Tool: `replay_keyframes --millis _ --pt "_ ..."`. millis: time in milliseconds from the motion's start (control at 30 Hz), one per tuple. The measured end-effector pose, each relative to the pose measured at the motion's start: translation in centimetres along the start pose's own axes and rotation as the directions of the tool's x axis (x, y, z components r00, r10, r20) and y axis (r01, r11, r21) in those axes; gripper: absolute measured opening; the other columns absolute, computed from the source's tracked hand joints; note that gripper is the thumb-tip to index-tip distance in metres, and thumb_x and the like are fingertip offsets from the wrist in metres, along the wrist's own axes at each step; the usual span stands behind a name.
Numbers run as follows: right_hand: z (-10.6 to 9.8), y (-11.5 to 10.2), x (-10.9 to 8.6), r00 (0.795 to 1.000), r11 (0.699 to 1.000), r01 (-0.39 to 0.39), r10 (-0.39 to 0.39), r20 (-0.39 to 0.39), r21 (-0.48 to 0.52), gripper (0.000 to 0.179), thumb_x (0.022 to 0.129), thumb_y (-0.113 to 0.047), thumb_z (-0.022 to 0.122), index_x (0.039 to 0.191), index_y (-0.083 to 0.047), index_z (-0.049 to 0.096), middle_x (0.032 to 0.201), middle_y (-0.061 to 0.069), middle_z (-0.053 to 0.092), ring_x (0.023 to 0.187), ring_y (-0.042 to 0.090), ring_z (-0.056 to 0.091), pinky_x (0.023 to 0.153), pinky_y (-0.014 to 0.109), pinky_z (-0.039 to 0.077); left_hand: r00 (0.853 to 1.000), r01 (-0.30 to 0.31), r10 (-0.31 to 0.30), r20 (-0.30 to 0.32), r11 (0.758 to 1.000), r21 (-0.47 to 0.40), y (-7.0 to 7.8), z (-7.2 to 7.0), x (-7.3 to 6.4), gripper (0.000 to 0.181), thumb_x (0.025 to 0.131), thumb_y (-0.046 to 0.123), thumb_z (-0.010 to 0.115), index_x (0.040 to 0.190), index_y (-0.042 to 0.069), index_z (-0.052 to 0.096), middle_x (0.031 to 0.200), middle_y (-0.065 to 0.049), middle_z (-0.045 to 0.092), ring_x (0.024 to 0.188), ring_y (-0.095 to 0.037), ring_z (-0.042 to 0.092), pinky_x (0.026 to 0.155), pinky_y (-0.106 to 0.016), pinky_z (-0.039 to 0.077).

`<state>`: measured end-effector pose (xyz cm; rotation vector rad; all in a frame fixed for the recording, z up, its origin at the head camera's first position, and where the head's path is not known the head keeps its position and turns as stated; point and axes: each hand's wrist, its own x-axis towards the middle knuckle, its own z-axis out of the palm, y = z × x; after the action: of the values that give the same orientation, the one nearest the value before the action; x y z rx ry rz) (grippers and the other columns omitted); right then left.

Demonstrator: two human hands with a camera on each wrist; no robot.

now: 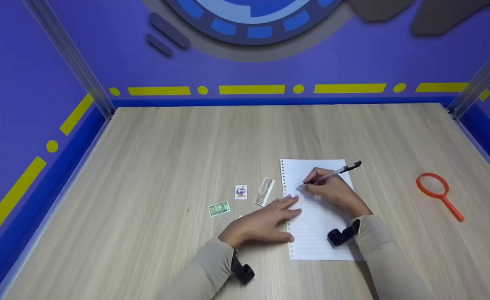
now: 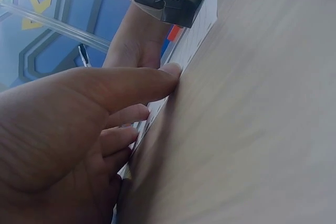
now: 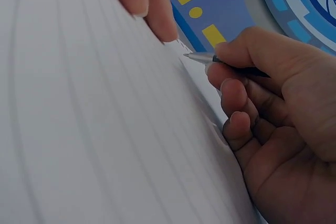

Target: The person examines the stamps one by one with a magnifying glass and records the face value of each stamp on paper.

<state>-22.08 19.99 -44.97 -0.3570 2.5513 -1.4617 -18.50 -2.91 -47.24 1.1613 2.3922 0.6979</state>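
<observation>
A lined sheet of paper (image 1: 311, 233) with punched holes down its left edge lies on the table. My right hand (image 1: 334, 191) pinches a pen (image 1: 344, 168) over the upper part of the sheet. In the right wrist view, the silver tip of the pen (image 3: 197, 56) points at the paper, and I cannot tell whether it touches. My left hand (image 1: 265, 223) rests with spread fingers on the sheet's left edge; its thumb (image 2: 142, 83) lies on that edge in the left wrist view. Beyond the left hand lie a green stamp (image 1: 219, 208), a small white-bordered stamp (image 1: 241, 192) and a longer stamp (image 1: 264, 191).
An orange magnifying glass (image 1: 444, 196) lies to the right of the paper. Blue and purple panels (image 1: 249, 71) with yellow marks stand behind and beside the wooden table (image 1: 165, 158). Black wrist cameras sit on both wrists.
</observation>
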Motion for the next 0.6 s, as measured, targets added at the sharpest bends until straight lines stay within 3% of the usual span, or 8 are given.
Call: replay_keyframes --millis 267,600 --pt "-0.3 0.4 0.0 1.000 1.000 -0.002 0.002 0.010 -0.003 0.013 0.085 -0.006 0.068 0.095 0.001 0.064 0.086 0.001 0.062 0.072 0.008 0.052 0.068 0.019 0.042 0.999 0.034 -0.034 -0.018 0.999 -0.015 0.3 0.0 0.2 0.077 0.089 0.035 0.064 0.150 0.005 0.029 0.162 -0.004 0.017 0.150 -0.019 0.012 0.122 -0.033 0.013" --pt "-0.5 4.0 0.6 1.000 1.000 -0.009 0.008 0.018 0.029 0.018 0.083 -0.014 0.072 0.097 -0.005 0.065 0.086 -0.001 0.063 0.074 0.010 0.054 0.068 0.021 0.042 0.998 0.051 -0.051 -0.029 0.999 0.001 0.4 0.1 0.1 0.078 0.087 0.035 0.068 0.149 0.005 0.032 0.161 -0.003 0.020 0.149 -0.019 0.014 0.122 -0.032 0.015"
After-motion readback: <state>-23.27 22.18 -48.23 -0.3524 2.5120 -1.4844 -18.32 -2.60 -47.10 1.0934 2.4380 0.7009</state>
